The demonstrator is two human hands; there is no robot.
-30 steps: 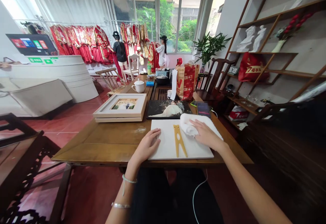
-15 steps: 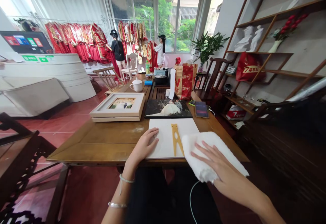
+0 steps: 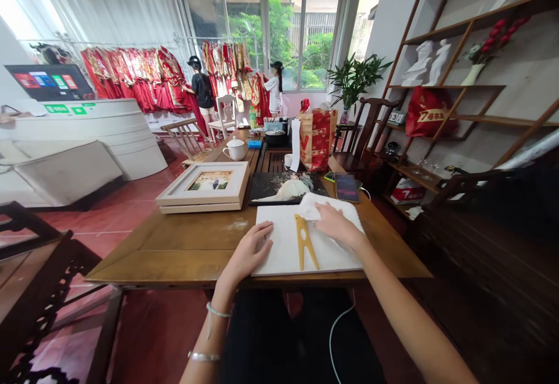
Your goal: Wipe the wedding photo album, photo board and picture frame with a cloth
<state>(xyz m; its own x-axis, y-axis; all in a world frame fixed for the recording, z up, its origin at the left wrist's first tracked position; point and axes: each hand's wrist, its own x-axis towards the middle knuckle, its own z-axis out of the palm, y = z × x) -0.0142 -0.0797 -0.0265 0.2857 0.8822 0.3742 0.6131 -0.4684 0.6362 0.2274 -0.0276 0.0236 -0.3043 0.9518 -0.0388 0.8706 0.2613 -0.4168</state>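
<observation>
A white board (image 3: 279, 244) lies flat at the near edge of the wooden table (image 3: 187, 244), with a yellow forked stand piece (image 3: 304, 243) on it. My left hand (image 3: 250, 251) rests flat on the board's left edge, fingers spread. My right hand (image 3: 336, 225) presses a white cloth (image 3: 311, 206) onto the board's far right part, fingers closed over the cloth, which bunches beyond my fingertips.
A framed photo (image 3: 208, 185) and a dark print (image 3: 283, 188) lie beyond the board, a phone (image 3: 346, 187) to the right. A teapot (image 3: 236, 148), a red bag (image 3: 318, 138) and a tea tray stand farther back. Two people stand by red garments at the window.
My right hand has swept the cloth from the near right corner of the board back up to its far right part. My left hand has stayed put.
</observation>
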